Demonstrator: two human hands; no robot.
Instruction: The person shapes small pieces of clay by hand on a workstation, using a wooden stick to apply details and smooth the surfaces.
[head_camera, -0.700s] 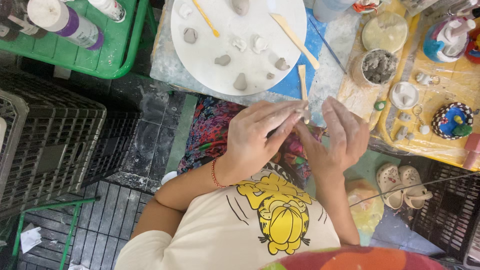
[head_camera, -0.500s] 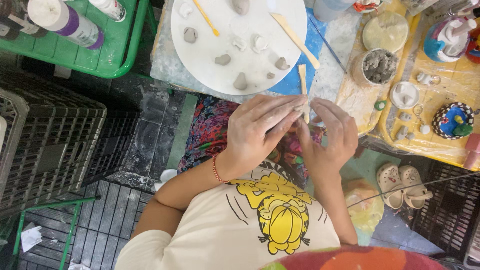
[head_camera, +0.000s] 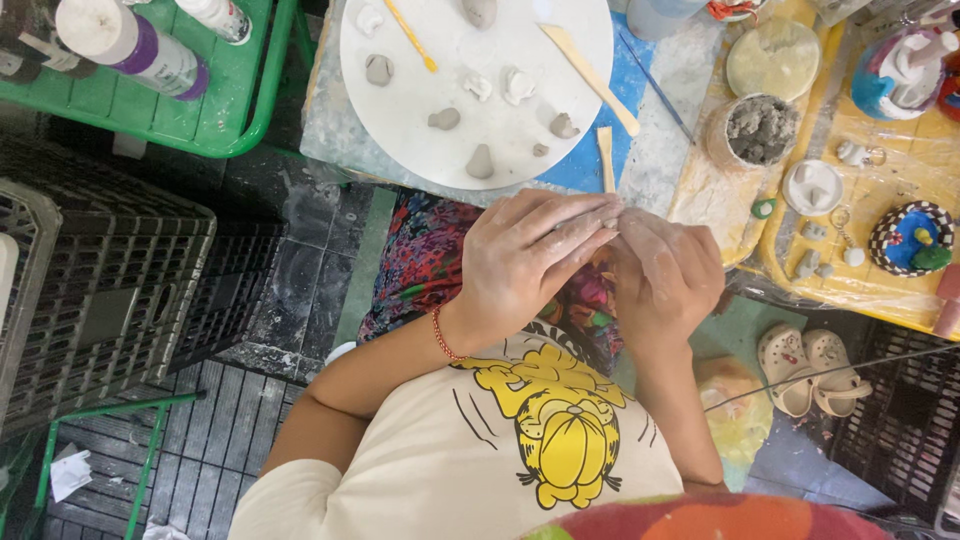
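Left hand (head_camera: 525, 255) touching right hand (head_camera: 665, 275), possibly around clay, just beside round board (head_camera: 400, 110) edge

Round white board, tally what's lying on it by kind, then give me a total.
On the round white board:
Small grey and white clay pieces: 9
Thin yellow stick: 1
Flat wooden modelling tool: 1
Total: 11
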